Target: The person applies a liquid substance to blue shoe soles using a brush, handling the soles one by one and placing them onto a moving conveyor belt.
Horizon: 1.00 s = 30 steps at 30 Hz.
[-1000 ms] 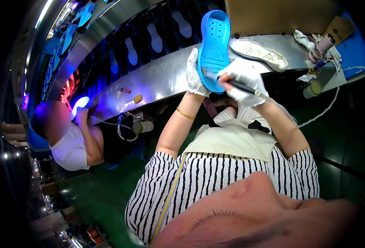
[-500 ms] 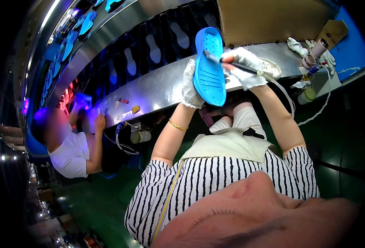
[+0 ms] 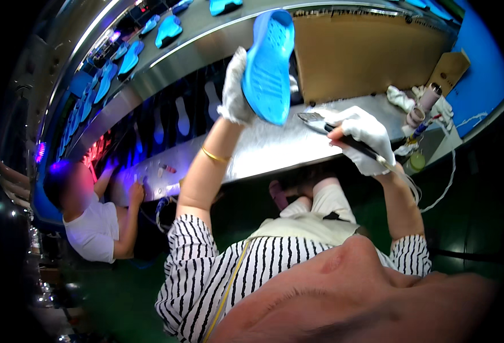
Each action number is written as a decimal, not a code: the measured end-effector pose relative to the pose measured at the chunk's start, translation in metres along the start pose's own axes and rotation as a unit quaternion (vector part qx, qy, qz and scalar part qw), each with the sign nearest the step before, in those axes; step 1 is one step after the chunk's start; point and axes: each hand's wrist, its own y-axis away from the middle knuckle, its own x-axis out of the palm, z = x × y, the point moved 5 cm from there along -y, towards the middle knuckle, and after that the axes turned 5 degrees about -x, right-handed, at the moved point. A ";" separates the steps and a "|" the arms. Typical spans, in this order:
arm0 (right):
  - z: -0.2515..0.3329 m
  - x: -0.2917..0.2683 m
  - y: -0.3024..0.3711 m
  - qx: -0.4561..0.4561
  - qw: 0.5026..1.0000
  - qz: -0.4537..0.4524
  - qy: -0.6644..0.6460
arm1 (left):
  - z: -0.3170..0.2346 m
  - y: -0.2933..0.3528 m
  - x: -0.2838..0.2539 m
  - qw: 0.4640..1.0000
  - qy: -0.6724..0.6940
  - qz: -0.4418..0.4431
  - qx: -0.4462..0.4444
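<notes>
- While the blue sole (image 3: 270, 68) was held up at twelve o'clock, its nine o'clock edge was gripped by the gloved, part-curled left hand (image 3: 235, 88).
- The brush (image 3: 314, 119) was pinched in the closed right hand (image 3: 367, 140) toward three o'clock, its bristles apart from the sole.
- Cardboard (image 3: 372, 57) was seen between one and two o'clock, behind the metal bench (image 3: 298, 146).

Bright blue shoe sole's (image 3: 270, 66) being held up, holey end pointing away from the wearer, rimmed face showing, and the grooves are running across its nearer half. The flat brush (image 3: 359, 148), black handle and greyish bristles, is slanting off to the right, bristles aiming left, hanging just clear of the sole.
</notes>
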 end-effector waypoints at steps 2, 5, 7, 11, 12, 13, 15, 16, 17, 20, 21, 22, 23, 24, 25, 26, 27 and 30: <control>0.000 -0.022 0.008 0.013 0.998 -0.067 0.020 | -0.045 -0.056 0.025 0.997 -0.004 0.072 0.026; -0.006 -0.026 0.016 0.036 0.994 -0.099 0.015 | -0.107 -0.128 0.035 0.928 -0.266 -0.219 0.142; -0.009 -0.021 0.021 0.041 0.993 -0.107 -0.002 | -0.150 -0.154 -0.026 0.785 -0.464 -0.369 0.180; -0.021 -0.026 0.035 0.073 0.992 -0.107 0.008 | -0.143 -0.161 -0.075 0.361 -0.883 -0.283 0.096; -0.023 -0.019 0.035 0.085 0.991 -0.101 0.001 | -0.160 -0.150 -0.106 0.429 -0.870 -0.238 0.043; -0.029 -0.017 0.038 0.107 0.989 -0.097 0.009 | -0.168 -0.142 -0.111 0.451 -0.836 -0.287 0.127; -0.036 -0.008 0.042 0.154 0.982 -0.102 -0.040 | -0.165 -0.134 -0.117 0.432 -0.853 -0.278 0.092; -0.038 -0.004 0.042 0.140 0.984 -0.105 -0.033 | -0.157 -0.122 -0.104 0.387 -0.862 -0.282 0.167; -0.040 -0.001 0.040 0.126 0.986 -0.108 -0.027 | -0.149 -0.111 -0.099 0.385 -0.850 -0.276 0.231; -0.035 0.018 0.040 0.144 0.984 -0.092 -0.058 | -0.151 -0.031 -0.047 0.426 -0.825 -0.239 0.284; -0.034 0.022 0.040 0.151 0.982 -0.096 -0.065 | -0.157 -0.005 -0.037 0.457 -0.792 -0.218 0.342; -0.028 0.022 0.036 0.089 0.989 -0.108 -0.053 | -0.158 0.020 -0.029 0.550 -0.726 -0.228 0.345; -0.036 0.030 0.046 0.142 0.980 -0.102 -0.096 | -0.161 0.047 -0.018 0.632 -0.649 -0.240 0.348; -0.042 0.034 0.053 0.167 0.974 -0.101 -0.118 | -0.164 0.073 -0.008 0.641 -0.607 -0.271 0.383; -0.046 0.038 0.057 0.192 0.967 -0.096 -0.140 | -0.166 0.096 -0.002 0.646 -0.562 -0.306 0.417; -0.049 0.042 0.058 0.211 0.959 -0.101 -0.158 | -0.165 0.110 -0.002 0.753 -0.430 -0.270 0.419; -0.048 0.043 0.058 0.230 0.952 -0.103 -0.175 | -0.162 0.122 -0.002 0.837 -0.283 -0.226 0.411; -0.042 0.050 0.054 0.255 0.937 -0.108 -0.211 | -0.144 0.135 -0.010 0.930 -0.087 -0.094 0.344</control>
